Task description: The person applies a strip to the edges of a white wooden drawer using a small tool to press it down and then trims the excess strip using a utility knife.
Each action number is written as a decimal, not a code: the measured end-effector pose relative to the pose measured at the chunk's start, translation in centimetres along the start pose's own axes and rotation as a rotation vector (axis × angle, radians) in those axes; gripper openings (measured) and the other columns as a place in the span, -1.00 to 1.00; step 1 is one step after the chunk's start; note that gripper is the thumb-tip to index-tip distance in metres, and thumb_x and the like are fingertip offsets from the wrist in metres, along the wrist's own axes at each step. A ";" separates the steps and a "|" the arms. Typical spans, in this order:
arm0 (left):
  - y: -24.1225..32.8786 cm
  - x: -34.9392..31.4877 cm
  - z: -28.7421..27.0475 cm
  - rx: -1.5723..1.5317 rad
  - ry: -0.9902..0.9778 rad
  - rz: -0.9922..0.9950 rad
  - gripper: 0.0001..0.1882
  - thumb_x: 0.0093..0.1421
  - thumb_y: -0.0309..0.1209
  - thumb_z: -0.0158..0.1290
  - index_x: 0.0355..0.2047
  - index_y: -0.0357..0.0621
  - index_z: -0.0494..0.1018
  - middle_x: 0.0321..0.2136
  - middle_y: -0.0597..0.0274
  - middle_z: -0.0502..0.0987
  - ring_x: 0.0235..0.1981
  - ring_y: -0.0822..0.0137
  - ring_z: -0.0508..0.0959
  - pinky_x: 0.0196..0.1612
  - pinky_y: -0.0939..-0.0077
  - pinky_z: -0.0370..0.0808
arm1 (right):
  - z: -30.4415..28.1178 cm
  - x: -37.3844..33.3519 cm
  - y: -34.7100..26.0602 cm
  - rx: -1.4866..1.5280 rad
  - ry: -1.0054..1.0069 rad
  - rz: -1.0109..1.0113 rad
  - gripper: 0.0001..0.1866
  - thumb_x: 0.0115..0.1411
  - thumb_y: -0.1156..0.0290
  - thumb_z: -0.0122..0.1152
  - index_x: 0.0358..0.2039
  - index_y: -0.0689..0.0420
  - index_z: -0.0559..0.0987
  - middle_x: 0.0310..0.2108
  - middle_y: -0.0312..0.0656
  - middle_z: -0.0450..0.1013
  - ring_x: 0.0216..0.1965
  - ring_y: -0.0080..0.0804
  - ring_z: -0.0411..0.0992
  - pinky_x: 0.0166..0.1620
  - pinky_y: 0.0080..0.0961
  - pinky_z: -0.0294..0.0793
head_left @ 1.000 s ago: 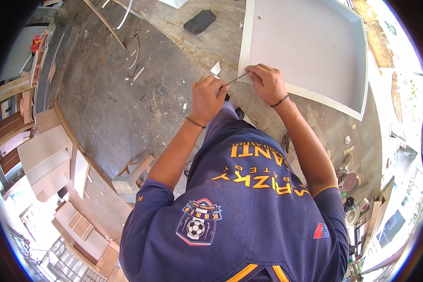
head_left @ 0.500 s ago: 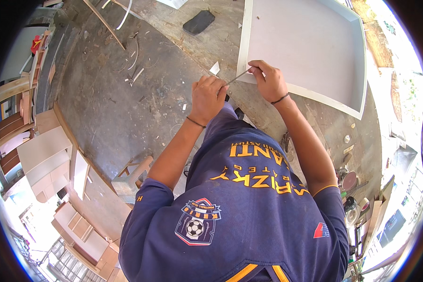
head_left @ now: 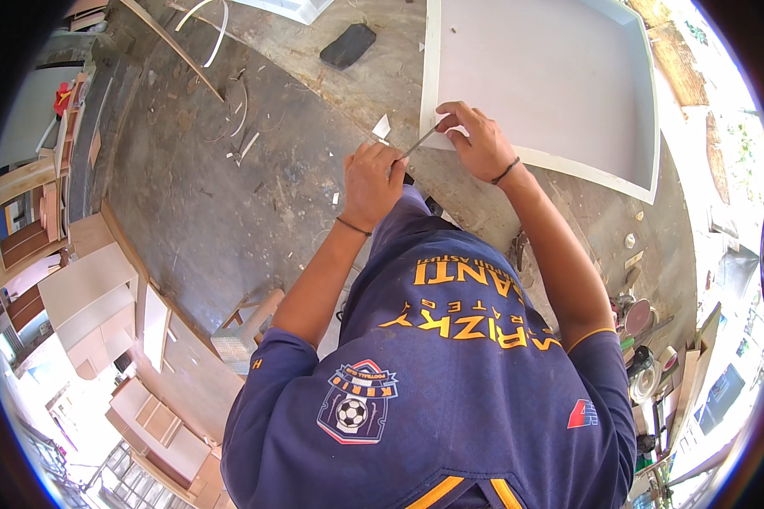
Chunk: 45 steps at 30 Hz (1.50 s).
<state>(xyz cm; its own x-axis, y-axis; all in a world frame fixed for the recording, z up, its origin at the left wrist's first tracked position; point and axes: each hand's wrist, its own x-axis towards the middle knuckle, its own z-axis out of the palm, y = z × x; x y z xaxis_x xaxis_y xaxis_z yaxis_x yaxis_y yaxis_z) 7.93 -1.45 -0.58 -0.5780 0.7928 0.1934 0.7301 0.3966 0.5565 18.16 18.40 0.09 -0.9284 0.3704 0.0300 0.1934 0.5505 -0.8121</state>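
Note:
A thin, straight grey strip slants up from left to right between my two hands; whether it is a blade or a rod is too small to tell. Around its lower end my left hand is closed, knuckles up. My right hand has its thumb and fingers curled at the upper end, in a looser pinch. Just beyond that hand lies a large white shallow panel with a raised rim. The right fingertips are over the near left corner of this rim.
On the stained concrete floor lie a black flat block, a small white scrap, curled strips and a long wooden stick. Wooden cabinets stand at the left. Tins and tools crowd the right.
The right index finger has lifted and the pinch has loosened at the strip's upper end. My left hand keeps its grip. The view has shifted slightly.

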 end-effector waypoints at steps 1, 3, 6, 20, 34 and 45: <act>-0.1 0.0 0.0 0.005 0.001 0.001 -0.92 0.13 -0.35 0.12 -0.42 -0.04 0.54 -0.45 0.33 0.54 -0.31 0.19 0.49 -0.25 0.23 0.30 | -0.1 0.0 -0.2 0.007 0.001 0.015 -0.67 0.15 0.56 0.06 -0.04 0.09 0.45 -0.24 -0.21 0.60 -0.11 -0.13 0.49 0.01 -0.23 0.41; -0.1 0.1 0.0 0.005 0.015 0.032 -0.92 0.13 -0.36 0.13 -0.43 -0.07 0.51 -0.46 0.29 0.52 -0.35 0.16 0.48 -0.28 0.23 0.29 | -0.2 0.1 -0.7 0.020 0.002 0.045 -0.67 0.15 0.60 0.09 -0.05 0.13 0.44 -0.25 -0.14 0.59 -0.10 -0.12 0.50 0.01 -0.30 0.43; 0.0 0.2 -0.2 0.010 0.021 0.060 -0.92 0.12 -0.38 0.14 -0.44 -0.08 0.50 -0.47 0.29 0.52 -0.36 0.16 0.47 -0.29 0.23 0.29 | -0.1 0.2 -0.7 -0.001 0.011 0.029 -0.72 0.17 0.56 0.11 -0.08 0.15 0.49 -0.26 -0.13 0.59 -0.11 -0.13 0.50 -0.01 -0.31 0.44; 0.1 0.6 -0.9 0.024 -0.022 0.057 -0.95 0.10 -0.39 0.13 -0.46 -0.05 0.51 -0.47 0.37 0.51 -0.34 0.21 0.47 -0.24 0.25 0.29 | 0.4 0.1 -0.5 -0.013 0.091 0.036 -0.86 0.15 0.41 0.17 -0.31 0.11 0.65 -0.38 -0.06 0.57 -0.26 -0.07 0.49 -0.13 -0.21 0.46; 0.1 1.2 -1.1 0.038 -0.037 0.068 -0.94 0.09 -0.38 0.11 -0.49 -0.04 0.51 -0.46 0.35 0.52 -0.30 0.20 0.49 -0.19 0.24 0.31 | -0.6 -0.8 -0.8 -0.042 0.159 -0.031 -0.80 0.17 0.48 0.19 -0.18 0.19 0.61 -0.22 -0.07 0.56 -0.14 -0.15 0.50 -0.03 -0.32 0.45; -0.1 0.9 -1.0 0.044 -0.078 0.063 -0.93 0.11 -0.39 0.08 -0.43 -0.08 0.51 -0.39 0.31 0.54 -0.25 0.20 0.47 -0.16 0.23 0.32 | -7.2 -15.6 1.8 -0.273 0.099 0.126 -0.86 0.14 0.48 0.18 -0.27 0.20 0.58 -0.27 -0.05 0.51 -0.19 -0.03 0.44 -0.08 -0.24 0.39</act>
<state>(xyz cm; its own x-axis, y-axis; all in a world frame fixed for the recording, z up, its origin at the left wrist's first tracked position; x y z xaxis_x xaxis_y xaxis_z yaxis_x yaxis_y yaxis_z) 6.97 -1.24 0.34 -0.5012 0.8500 0.1622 0.7805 0.3631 0.5089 35.29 18.96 2.34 -0.8590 0.5119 0.0065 0.3953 0.6712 -0.6271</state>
